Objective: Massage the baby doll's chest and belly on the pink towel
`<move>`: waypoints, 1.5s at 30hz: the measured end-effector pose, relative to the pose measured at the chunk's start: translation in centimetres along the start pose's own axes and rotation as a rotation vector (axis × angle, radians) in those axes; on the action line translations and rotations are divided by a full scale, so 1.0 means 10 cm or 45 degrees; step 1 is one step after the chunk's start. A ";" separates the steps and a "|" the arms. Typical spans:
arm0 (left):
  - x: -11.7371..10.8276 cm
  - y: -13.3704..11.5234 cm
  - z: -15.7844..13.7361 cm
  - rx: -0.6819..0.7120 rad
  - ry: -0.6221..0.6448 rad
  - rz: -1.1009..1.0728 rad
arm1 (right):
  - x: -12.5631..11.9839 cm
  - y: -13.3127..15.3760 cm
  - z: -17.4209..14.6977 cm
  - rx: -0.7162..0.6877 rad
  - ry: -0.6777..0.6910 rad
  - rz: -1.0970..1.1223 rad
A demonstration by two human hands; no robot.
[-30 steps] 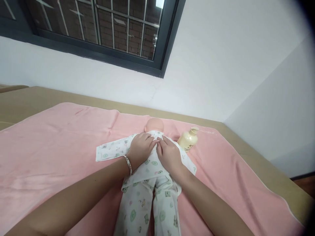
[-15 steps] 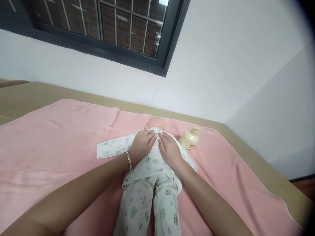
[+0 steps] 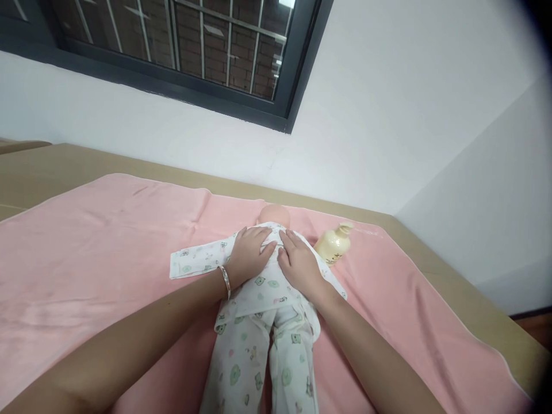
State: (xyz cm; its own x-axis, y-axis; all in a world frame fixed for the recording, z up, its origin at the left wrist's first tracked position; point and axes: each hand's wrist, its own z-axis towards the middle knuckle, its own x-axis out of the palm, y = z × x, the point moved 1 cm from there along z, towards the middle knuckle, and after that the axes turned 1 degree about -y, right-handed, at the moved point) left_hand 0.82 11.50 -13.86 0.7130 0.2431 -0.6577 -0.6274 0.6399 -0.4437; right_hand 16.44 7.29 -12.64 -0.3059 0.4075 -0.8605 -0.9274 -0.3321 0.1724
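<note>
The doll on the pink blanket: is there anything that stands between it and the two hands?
Only the printed shirt on the doll: the left hand and the right hand both rest on that cloth. The yellow pump bottle is off to the right, not between them.

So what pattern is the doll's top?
The top is white with green and pink prints, seen best in the head view.

Soft, even light, white glare on the window [image 3: 215, 49], blackened right-hand corners.
</note>
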 end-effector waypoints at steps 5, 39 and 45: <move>-0.01 0.00 -0.02 0.132 -0.090 -0.050 | -0.01 0.00 -0.01 -0.109 -0.111 -0.007; -0.02 0.01 0.00 -0.093 -0.009 -0.026 | 0.03 -0.01 -0.03 0.161 -0.036 0.142; -0.01 0.02 0.00 -0.092 -0.014 -0.025 | 0.02 0.01 -0.03 0.165 -0.027 0.120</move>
State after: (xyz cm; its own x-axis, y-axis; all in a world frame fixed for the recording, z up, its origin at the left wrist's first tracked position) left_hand 0.62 11.62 -13.89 0.7284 0.2394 -0.6420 -0.6341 0.5906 -0.4991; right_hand 16.38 7.09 -12.97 -0.3963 0.3982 -0.8273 -0.9138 -0.2580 0.3136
